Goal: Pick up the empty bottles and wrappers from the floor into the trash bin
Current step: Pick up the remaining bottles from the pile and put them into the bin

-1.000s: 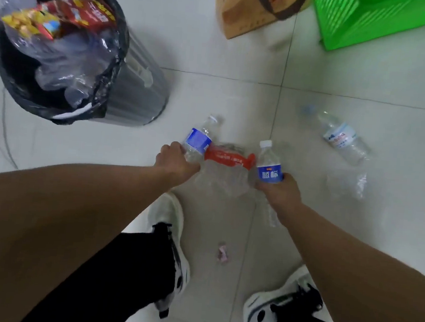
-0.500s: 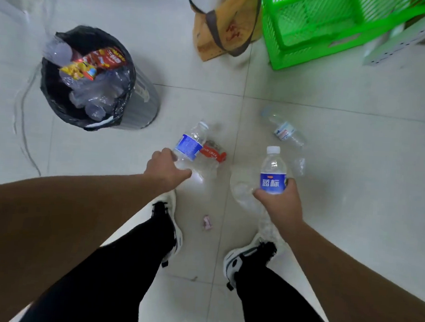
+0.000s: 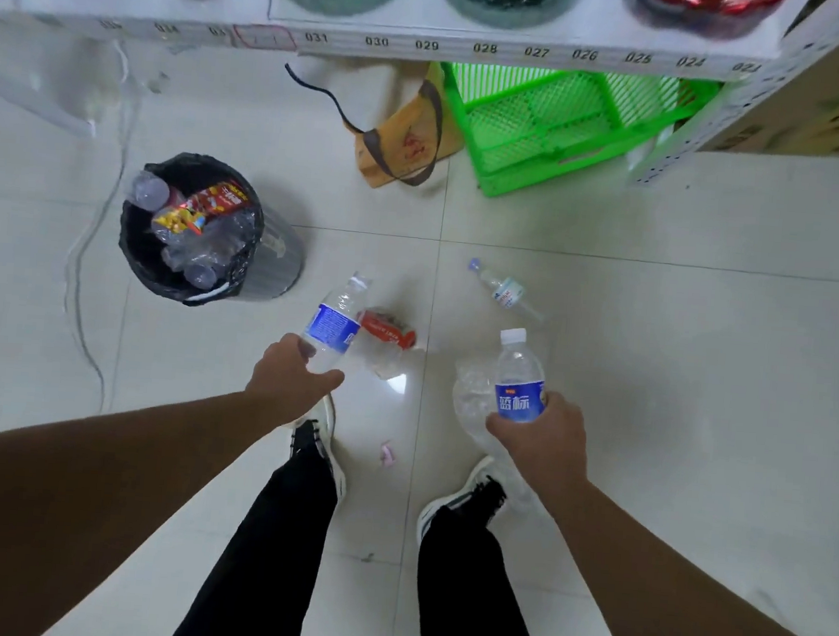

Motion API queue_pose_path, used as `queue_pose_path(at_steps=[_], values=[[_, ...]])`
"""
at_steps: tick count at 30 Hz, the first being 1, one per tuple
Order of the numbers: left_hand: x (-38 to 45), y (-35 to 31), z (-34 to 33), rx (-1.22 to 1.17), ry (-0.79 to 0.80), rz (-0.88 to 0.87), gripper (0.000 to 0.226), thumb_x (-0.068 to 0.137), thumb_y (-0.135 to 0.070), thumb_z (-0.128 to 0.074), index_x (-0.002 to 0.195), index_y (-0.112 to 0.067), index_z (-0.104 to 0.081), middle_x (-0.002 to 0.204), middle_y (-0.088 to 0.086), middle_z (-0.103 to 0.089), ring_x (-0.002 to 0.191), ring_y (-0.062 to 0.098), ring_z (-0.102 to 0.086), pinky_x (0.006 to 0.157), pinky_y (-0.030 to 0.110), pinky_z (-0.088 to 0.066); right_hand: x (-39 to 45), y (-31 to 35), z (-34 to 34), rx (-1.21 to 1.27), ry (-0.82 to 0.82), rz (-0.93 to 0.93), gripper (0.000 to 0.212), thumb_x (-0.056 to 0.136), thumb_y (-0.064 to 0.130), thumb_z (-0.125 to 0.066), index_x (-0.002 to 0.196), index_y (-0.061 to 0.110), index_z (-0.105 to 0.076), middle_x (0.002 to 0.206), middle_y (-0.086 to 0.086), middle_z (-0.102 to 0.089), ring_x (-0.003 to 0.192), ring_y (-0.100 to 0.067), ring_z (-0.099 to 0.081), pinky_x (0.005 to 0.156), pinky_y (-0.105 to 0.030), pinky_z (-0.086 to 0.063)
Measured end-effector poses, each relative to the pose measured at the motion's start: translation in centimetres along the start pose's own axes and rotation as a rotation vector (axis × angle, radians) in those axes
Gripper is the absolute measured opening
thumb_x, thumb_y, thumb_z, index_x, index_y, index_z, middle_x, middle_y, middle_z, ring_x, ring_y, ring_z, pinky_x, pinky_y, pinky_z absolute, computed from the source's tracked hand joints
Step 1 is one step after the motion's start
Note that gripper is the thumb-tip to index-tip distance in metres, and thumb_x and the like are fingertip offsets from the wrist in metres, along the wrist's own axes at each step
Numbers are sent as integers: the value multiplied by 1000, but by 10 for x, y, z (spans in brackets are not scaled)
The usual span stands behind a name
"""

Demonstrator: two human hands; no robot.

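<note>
Each hand's grip pinches light, crushable empties: left hand [image 3: 292,383] a bottle [image 3: 332,326], right hand [image 3: 544,435] another bottle [image 3: 517,385]; mid-body holds suit.

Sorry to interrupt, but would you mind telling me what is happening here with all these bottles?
A person is clearing litter off the floor. The left hand holds a blue-labelled bottle together with a crumpled red-labelled bottle. The right hand holds another blue-labelled bottle plus crushed clear plastic. The trash bin, already holding bottles and a snack wrapper, stands ahead on the left. One small bottle and a pink scrap lie on the floor.
</note>
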State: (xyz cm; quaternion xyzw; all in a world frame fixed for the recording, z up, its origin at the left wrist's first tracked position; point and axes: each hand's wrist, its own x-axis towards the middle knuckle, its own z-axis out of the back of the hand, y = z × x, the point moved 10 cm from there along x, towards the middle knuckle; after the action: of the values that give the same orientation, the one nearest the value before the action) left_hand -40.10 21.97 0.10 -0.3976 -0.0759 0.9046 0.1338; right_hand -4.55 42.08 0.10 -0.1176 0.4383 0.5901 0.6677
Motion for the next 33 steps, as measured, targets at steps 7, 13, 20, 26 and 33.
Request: queue_pose_path(at_steps=[7,13,20,26,33], values=[[-5,-11,-19,14,25,-29,53,79,-39,-91,116,-21,-57,119,2,-62,103,21,-65,87,34,-48,4,-4,1,97,40,44,57,65,41,-90,106,24,-54,96,3,-64,79,-12,-66,66,-28,-49],[12,-19,-40,68,52,-73,56,77,-42,-87,121,-23,-58,125,-1,-54,110,20,-61,88,36,-50,16,-16,-11,119,29,-31,67,61,46,-88,113,32,-48,89,10,-67,76,-10,-68,67,-33,-53],[60,-20,-68,158,36,-127,52,73,-48,-86,116,-34,-59,163,-3,-32,143,24,-42,93,40,-48,45,-8,-56,114,62,9,56,66,44,-90,105,35,-51,89,9,-68,75,-9,-68,59,-26,-45],[146,-2,-138,50,133,-52,72,77,-54,-81,144,-48,-56,178,5,-4,159,36,-26,121,48,-39,128,-12,-125,93,102,97,66,66,45,-90,117,35,-50,94,11,-66,80,-11,-69,68,-30,-56],[243,18,-236,157,222,-42,77,61,-92,-65,129,-57,-65,164,-1,-37,151,32,-31,127,50,-27,236,-47,-202,165,52,85,52,62,47,-90,99,35,-54,88,11,-69,74,-6,-68,61,-25,-47]])
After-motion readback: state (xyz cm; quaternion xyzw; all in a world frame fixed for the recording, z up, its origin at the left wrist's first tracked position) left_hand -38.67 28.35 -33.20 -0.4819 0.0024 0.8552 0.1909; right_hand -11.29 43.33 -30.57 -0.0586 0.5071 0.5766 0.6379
